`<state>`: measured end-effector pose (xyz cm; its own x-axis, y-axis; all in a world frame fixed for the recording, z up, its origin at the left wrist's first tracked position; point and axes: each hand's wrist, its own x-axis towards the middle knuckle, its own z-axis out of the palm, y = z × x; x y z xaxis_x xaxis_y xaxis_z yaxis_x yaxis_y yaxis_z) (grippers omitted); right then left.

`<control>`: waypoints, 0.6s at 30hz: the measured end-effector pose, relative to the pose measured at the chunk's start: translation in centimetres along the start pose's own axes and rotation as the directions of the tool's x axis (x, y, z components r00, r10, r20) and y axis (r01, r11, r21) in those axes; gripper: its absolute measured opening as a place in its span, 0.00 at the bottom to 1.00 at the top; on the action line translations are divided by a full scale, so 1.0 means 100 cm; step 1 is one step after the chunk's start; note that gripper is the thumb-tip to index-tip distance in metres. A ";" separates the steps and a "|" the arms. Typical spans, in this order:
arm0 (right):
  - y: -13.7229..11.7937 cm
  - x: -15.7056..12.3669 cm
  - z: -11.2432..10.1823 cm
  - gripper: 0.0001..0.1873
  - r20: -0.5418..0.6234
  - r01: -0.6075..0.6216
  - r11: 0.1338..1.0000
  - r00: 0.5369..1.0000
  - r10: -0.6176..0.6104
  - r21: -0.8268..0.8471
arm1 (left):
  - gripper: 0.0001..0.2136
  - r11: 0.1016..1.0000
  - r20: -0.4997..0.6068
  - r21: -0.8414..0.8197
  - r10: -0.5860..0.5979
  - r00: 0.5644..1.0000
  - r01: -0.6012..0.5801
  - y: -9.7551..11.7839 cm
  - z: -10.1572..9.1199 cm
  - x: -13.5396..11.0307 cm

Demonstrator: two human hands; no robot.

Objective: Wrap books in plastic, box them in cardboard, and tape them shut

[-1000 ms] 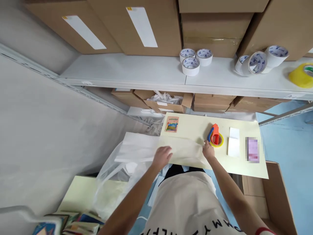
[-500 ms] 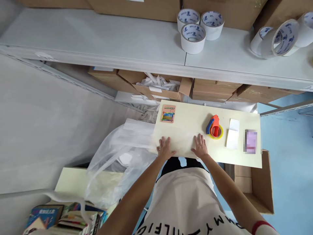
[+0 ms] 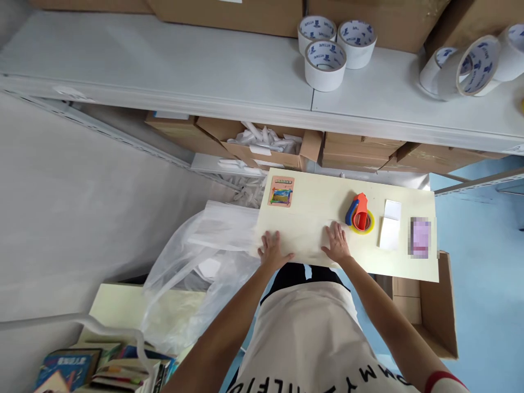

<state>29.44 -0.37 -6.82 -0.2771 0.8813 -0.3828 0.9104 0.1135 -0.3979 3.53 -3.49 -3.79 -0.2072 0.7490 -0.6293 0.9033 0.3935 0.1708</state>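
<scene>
Left hand (image 3: 272, 251) and right hand (image 3: 338, 243), grip released, have flattened just below frame centre, seemingly pressing the film (image 3: 225, 226) smooth on the worktop (image 3: 319, 191).

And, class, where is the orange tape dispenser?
In the head view, the tape dispenser lies on the tabletop, right of the picture's centre, just left of the white paper.

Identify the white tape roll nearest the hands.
The front roll in the left cluster, at the shelf seam; two stand behind it, others farther right.
</scene>
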 end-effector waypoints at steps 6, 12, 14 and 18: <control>-0.036 0.032 -0.007 0.36 -0.091 0.089 0.981 0.993 -0.074 0.172 | 0.46 0.981 -0.088 -0.189 0.029 0.996 -0.046 -0.008 -0.022 0.017; -0.094 0.095 -0.018 0.38 -0.018 -0.039 0.811 0.998 0.061 0.584 | 0.37 0.820 -0.259 -0.527 0.097 0.961 -0.224 -0.017 -0.070 0.074; -0.110 0.113 -0.019 0.37 0.052 -0.147 0.673 0.986 0.160 0.725 | 0.30 0.731 -0.314 -0.620 0.101 0.944 -0.284 -0.017 -0.083 0.094; -0.135 0.139 -0.013 0.35 0.108 -0.199 0.360 0.960 0.257 0.912 | 0.16 0.507 -0.296 -0.804 0.112 0.949 -0.311 -0.012 -0.091 0.127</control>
<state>13.68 10.89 -5.68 -0.0653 0.8258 -0.5601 0.1028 -0.5528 -0.8270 -3.60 10.36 -5.10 -0.2068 0.9124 -0.3533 0.2206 0.3953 0.8917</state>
